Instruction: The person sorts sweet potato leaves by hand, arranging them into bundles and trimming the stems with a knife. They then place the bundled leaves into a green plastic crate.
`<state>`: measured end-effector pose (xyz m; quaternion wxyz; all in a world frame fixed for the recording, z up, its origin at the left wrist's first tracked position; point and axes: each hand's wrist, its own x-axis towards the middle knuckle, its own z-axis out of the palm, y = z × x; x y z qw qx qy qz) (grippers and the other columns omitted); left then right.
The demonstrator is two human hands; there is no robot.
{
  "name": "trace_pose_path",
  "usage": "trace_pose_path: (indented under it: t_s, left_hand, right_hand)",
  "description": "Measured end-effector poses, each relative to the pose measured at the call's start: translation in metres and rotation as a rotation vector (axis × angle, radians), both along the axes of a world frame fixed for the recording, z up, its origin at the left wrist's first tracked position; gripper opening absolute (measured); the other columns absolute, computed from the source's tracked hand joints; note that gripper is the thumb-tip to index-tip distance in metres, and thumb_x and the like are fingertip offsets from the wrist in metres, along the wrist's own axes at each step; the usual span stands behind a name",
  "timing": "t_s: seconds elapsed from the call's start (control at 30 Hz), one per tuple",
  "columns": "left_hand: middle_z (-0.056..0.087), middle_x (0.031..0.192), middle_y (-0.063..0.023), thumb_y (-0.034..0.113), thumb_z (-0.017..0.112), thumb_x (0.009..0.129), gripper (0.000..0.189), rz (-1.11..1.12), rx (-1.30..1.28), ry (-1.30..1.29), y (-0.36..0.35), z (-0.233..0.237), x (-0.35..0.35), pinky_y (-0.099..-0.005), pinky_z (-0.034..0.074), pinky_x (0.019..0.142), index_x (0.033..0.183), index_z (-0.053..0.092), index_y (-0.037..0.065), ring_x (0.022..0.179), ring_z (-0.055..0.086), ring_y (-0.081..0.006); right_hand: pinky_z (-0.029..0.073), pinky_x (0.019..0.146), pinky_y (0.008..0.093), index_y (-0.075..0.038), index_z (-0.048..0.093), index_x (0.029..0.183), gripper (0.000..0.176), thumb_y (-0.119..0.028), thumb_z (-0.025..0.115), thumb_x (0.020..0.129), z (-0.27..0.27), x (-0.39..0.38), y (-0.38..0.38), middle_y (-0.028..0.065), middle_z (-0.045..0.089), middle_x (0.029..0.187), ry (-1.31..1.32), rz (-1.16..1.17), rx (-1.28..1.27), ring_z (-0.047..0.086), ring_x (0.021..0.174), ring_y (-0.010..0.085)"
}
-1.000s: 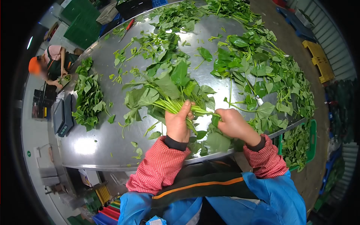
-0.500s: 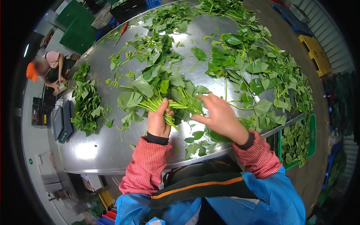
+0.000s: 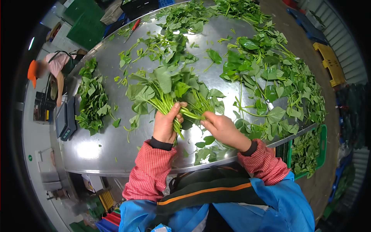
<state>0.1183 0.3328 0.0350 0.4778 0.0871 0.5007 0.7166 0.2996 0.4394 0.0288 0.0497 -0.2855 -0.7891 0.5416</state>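
Observation:
My left hand is wrapped round the stems of a bunch of leafy greens, whose leaves point up and away from me. The cut stem ends stick out below my fist. Just to the right, my right hand pinches the tips of stems that run across from the bunch. More leaves spread behind and between my hands over the metal table. A large pile of greens lies to the right, and a smaller heap sits at the left.
A scale stands at the table's left edge. Behind it is a co-worker in an orange cap. A red-handled knife lies at the far edge. A green crate of greens is at the lower right.
My right hand has gone from open fingers to a pinch on the stem tips, closer to my left hand. The co-worker has shifted, one arm now reaching down towards the scale.

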Motion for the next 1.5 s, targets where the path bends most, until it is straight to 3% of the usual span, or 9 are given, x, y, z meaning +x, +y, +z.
trace_pose_path:
  t_s: [0.3,0.43,0.57,1.03,1.2,1.37,1.4,1.43,1.5]
  left_hand:
    - [0.064,0.102,-0.0134,0.014,0.059,0.092,0.016,0.188,-0.064,0.030,-0.054,-0.018,-0.025,-0.0203,0.048,0.056,0.103,0.053,0.004,0.066,0.054,-0.0069]
    - [0.064,0.104,-0.0137,0.010,0.058,0.092,0.013,0.166,-0.076,-0.099,-0.052,-0.025,0.022,-0.0279,0.053,0.069,0.101,0.052,0.005,0.083,0.061,-0.0167]
    - [0.065,0.102,-0.0130,0.009,0.058,0.092,0.017,0.138,-0.022,-0.100,-0.063,-0.042,0.032,-0.0301,0.054,0.072,0.106,0.055,0.002,0.089,0.064,-0.0203]
    - [0.064,0.094,-0.0064,0.018,0.054,0.095,0.017,0.140,-0.045,-0.271,-0.102,-0.042,0.032,-0.0322,0.055,0.068,0.106,0.055,0.007,0.084,0.064,-0.0184]
    - [0.060,0.087,-0.0099,0.017,0.052,0.095,0.013,0.130,0.069,-0.480,-0.108,-0.088,0.007,-0.0372,0.054,0.073,0.097,0.052,0.005,0.078,0.061,-0.0220]
    - [0.059,0.084,-0.0069,0.009,0.056,0.092,0.008,0.359,-0.022,-0.161,-0.096,-0.045,0.002,-0.0321,0.054,0.067,0.096,0.049,0.009,0.080,0.062,-0.0204]
    - [0.059,0.085,-0.0074,0.007,0.056,0.092,0.011,0.366,-0.001,-0.123,-0.100,-0.048,-0.001,-0.0313,0.054,0.067,0.098,0.048,0.009,0.080,0.062,-0.0208]
    - [0.059,0.086,-0.0079,0.006,0.056,0.091,0.013,0.369,0.021,-0.085,-0.102,-0.051,-0.005,-0.0305,0.054,0.066,0.100,0.048,0.009,0.081,0.062,-0.0211]
    - [0.059,0.088,-0.0092,0.004,0.056,0.091,0.018,0.312,-0.027,-0.076,-0.104,-0.053,-0.008,-0.0308,0.054,0.066,0.105,0.047,0.009,0.083,0.062,-0.0222]
  right_hand:
    - [0.025,0.046,0.0207,-0.003,0.053,0.094,0.016,-0.018,0.048,0.097,-0.053,0.004,0.005,-0.0064,0.037,0.061,0.436,-0.472,-0.452,0.031,0.053,0.0032]
    - [0.038,0.044,0.0296,-0.006,0.052,0.090,0.011,-0.015,0.059,0.089,-0.035,-0.016,-0.028,0.0028,0.048,0.057,0.260,-0.255,0.621,0.050,0.050,0.0158]
    - [0.045,0.048,0.0363,-0.006,0.059,0.095,0.022,-0.018,0.066,0.079,-0.028,-0.038,-0.066,0.0068,0.054,0.061,0.251,0.150,0.909,0.056,0.054,0.0242]
    - [0.046,0.049,0.0232,0.001,0.056,0.087,0.015,-0.013,0.063,0.089,-0.027,-0.080,-0.075,0.0054,0.061,0.066,0.175,0.000,-0.403,0.061,0.060,0.0086]
    - [0.051,0.066,0.0337,-0.004,0.055,0.079,0.007,-0.007,0.059,0.075,-0.018,-0.050,-0.096,0.0128,0.064,0.087,0.490,0.557,0.481,0.064,0.081,0.0249]
    - [0.040,0.051,0.0299,-0.005,0.056,0.089,0.011,-0.014,0.051,0.089,-0.028,-0.029,-0.023,0.0011,0.049,0.067,0.718,-0.485,0.169,0.046,0.054,0.0157]
    - [0.032,0.047,0.0225,-0.006,0.056,0.094,0.021,-0.023,0.045,0.095,-0.028,-0.016,0.009,-0.0041,0.041,0.064,0.849,-0.711,-0.700,0.038,0.053,0.0067]
    - [0.025,0.046,0.0193,-0.006,0.055,0.096,0.028,-0.030,0.040,0.097,-0.026,-0.013,0.034,-0.0055,0.035,0.062,0.857,-0.932,-0.822,0.033,0.053,0.0016]
    - [0.028,0.047,0.0195,-0.007,0.058,0.097,0.027,-0.031,0.046,0.096,-0.043,0.005,0.048,-0.0057,0.040,0.062,0.620,-0.810,-0.754,0.036,0.055,0.0014]
